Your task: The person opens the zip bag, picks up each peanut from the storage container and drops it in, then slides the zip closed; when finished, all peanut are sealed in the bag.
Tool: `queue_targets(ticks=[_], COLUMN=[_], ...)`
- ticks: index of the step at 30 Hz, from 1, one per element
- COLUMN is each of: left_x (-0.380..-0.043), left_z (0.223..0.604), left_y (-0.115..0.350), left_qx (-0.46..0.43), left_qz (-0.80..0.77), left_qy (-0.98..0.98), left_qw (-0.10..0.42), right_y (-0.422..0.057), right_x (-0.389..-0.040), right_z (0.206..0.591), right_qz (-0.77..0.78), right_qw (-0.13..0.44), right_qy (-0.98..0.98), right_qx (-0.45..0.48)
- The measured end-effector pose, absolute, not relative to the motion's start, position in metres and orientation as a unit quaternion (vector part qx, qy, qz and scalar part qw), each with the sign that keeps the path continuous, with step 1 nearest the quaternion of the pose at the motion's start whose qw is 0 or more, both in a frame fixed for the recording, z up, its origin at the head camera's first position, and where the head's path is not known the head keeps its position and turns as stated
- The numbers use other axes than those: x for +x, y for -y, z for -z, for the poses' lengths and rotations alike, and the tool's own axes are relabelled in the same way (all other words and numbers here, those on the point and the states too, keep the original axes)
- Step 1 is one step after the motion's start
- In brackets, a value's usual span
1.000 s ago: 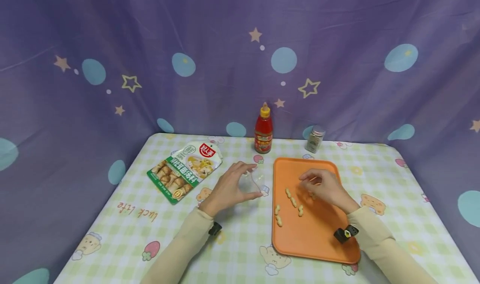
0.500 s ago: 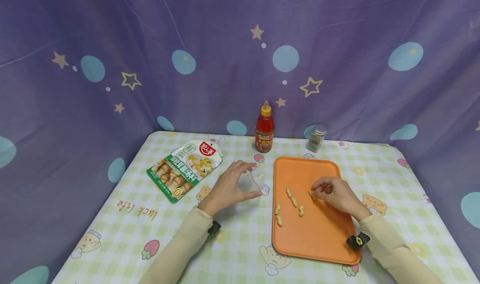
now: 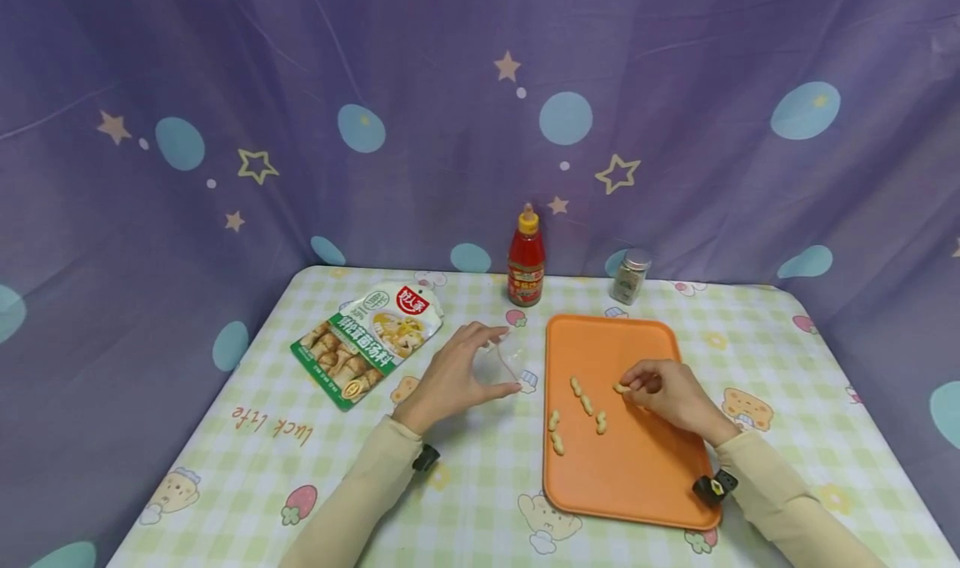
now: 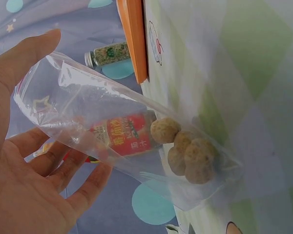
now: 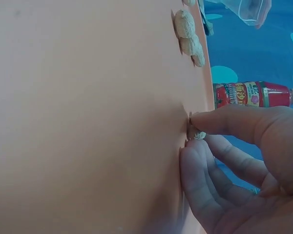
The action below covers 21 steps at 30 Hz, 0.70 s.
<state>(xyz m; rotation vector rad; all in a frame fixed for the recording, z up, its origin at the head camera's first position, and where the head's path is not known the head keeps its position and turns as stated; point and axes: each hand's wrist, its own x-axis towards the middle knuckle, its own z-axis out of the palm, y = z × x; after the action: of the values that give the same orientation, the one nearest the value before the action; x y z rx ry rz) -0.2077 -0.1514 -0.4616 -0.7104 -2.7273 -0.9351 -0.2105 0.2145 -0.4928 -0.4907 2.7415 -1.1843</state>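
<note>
My left hand (image 3: 453, 378) holds a clear plastic bag (image 3: 498, 364) by its mouth, thumb and fingers spread wide at the rim. In the left wrist view, several tan, rounded lumps (image 4: 193, 158) that look like peanuts lie in the bottom of the bag (image 4: 83, 97). On the orange tray (image 3: 637, 476), my right hand (image 3: 671, 393) pinches a peanut (image 3: 621, 388) between thumb and fingertips. The right wrist view shows this peanut (image 5: 195, 132) close over the tray surface, partly hidden by the fingers. Several more peanuts (image 3: 587, 404) lie on the tray's left half.
A red sauce bottle (image 3: 527, 259) with a yellow cap stands at the back of the table, and a small spice jar (image 3: 631, 276) is to its right. Left of the left hand, a green and white food packet (image 3: 367, 343) lies flat. A patterned cloth (image 3: 225, 501) covers the table.
My right hand has moved right and down from above the tray to a peanut, and its fingers have closed on it. The left hand stays about where it was with the bag.
</note>
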Motion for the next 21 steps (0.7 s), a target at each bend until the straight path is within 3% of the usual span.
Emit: queue_targets(ticks=[21], left_x=[-0.208], left_z=[0.4619], left_y=[0.1513], left_qx=[-0.244], left_qz=[0.306], left_qy=[0.916], left_qw=[0.087], right_y=[-0.2049], right_x=[-0.2105], right_z=[0.4979], right_qz=[0.401], right_qw=[0.032], right_qy=[-0.899], right_qx=[-0.173])
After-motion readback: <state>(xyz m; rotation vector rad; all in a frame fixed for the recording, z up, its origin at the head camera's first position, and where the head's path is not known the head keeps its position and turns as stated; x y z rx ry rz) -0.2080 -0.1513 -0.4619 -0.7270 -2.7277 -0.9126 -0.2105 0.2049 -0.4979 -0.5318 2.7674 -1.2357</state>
